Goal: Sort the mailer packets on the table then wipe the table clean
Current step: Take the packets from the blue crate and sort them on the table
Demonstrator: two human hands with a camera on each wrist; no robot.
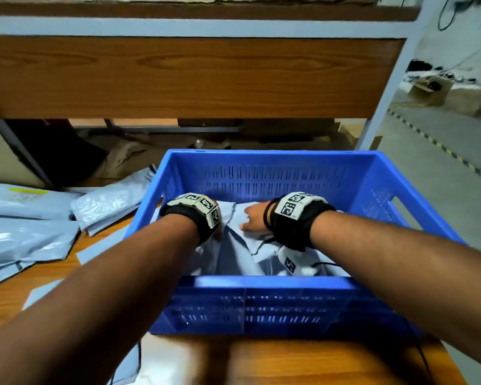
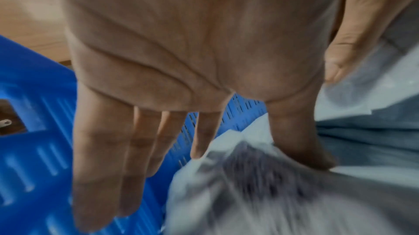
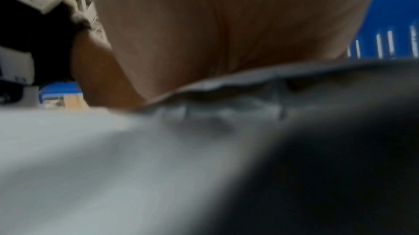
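Note:
A blue slotted crate (image 1: 261,282) stands on the wooden table (image 1: 289,362), with grey mailer packets (image 1: 233,254) piled inside. Both hands reach into it. My left hand (image 1: 218,233) is mostly hidden under its wrist band in the head view. The left wrist view shows that left hand (image 2: 204,149) with straight fingers, one fingertip (image 2: 312,158) pressing into a crumpled packet (image 2: 272,194) beside the crate wall (image 2: 34,149). My right hand (image 1: 252,220) lies on the packets. In the right wrist view its palm (image 3: 226,32) rests on a packet (image 3: 113,149), and the packet's edge hides the fingertips.
More grey packets (image 1: 25,232) lie loose on the table left of the crate, one heap (image 1: 109,204) against the crate's left wall. A wood-panelled shelf (image 1: 178,79) and a white post (image 1: 386,93) rise behind. The table edge drops to the floor (image 1: 442,176) on the right.

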